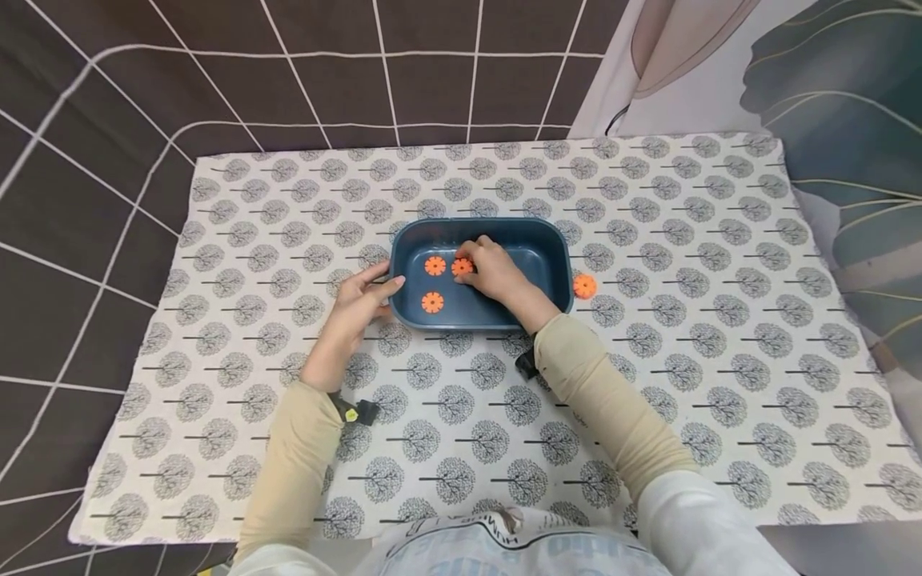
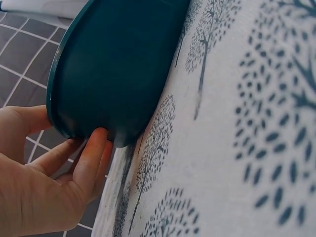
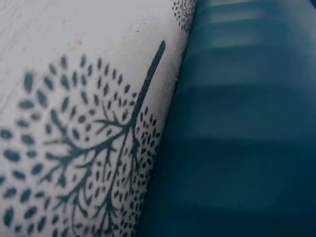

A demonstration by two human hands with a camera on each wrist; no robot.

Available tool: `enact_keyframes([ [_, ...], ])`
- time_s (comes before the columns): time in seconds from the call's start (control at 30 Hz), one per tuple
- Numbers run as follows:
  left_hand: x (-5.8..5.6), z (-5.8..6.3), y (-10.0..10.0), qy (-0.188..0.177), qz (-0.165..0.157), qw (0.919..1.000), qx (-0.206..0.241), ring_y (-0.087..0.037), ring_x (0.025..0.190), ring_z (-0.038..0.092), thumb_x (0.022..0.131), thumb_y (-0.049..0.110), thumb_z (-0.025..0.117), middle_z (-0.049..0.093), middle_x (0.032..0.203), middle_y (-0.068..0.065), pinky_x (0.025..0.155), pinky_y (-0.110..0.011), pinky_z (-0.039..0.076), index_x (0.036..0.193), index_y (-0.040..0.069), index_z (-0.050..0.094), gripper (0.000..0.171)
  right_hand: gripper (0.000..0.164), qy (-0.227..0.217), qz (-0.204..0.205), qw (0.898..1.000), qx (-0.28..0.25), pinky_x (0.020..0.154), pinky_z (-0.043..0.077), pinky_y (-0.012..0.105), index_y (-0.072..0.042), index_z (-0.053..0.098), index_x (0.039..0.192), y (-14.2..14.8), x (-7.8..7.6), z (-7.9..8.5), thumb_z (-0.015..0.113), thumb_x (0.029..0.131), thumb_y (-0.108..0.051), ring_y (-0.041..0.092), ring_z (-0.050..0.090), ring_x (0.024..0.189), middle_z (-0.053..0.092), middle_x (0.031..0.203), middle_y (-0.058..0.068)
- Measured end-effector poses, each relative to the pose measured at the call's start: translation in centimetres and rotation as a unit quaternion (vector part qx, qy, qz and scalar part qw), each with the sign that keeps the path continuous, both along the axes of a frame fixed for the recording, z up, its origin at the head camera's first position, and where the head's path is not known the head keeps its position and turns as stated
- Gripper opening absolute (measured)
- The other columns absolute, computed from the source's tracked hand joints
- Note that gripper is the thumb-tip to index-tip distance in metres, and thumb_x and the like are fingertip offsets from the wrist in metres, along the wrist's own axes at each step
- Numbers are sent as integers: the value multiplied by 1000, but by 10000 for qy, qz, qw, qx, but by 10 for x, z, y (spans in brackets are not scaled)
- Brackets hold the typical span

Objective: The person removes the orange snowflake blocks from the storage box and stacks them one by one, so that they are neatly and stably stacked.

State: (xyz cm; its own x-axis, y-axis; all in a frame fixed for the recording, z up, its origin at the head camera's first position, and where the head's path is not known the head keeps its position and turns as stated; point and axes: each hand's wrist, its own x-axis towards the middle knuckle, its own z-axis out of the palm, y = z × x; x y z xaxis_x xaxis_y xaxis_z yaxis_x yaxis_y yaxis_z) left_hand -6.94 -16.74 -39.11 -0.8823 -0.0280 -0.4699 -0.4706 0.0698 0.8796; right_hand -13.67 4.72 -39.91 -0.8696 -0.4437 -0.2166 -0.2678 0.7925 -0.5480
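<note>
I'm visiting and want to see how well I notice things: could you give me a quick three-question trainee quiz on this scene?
1. How many orange discs are inside the blue bin, counting the one at the right hand's fingertips?
2. True or false: the left hand grips the bin's left end.
3. Where does the disc outside the bin lie?
A) Beside the bin's left end
B) Beside its right end
C) Under the left forearm

Key: 1. Three; 2. True; 3. B
</note>
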Motion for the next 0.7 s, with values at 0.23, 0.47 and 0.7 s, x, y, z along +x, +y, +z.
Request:
enact_keyframes([
  [0.23, 0, 2, -1, -19, -28, 10000, -3, -14, 88, 61, 90, 18, 63, 52, 130, -12, 78, -25, 55, 143, 15, 39, 58, 37, -150, 11, 9998, 163, 86, 44, 41, -2, 54, 117, -2, -2, 2, 64, 89, -24, 30, 48, 97, 47, 113, 18],
  [0.47, 0, 1, -2, -11, -71, 10000, -32, -15, 91, 61, 89, 18, 63, 51, 132, -11, 78, -24, 55, 143, 15, 39, 58, 37, -56, 92, 9995, 307, 89, 42, 40, 0, 51, 113, -3, -1, 2, 64, 89, -25, 30, 45, 100, 46, 112, 17],
  [0.7, 1, 1, 0, 24, -75, 10000, -34, -13, 90, 61, 90, 18, 62, 51, 132, -12, 80, -26, 55, 142, 15, 39, 58, 36, 59, 183, 9992, 357, 90, 44, 40, 0, 51, 113, -2, 1, 1, 63, 90, -25, 29, 49, 101, 50, 109, 16],
])
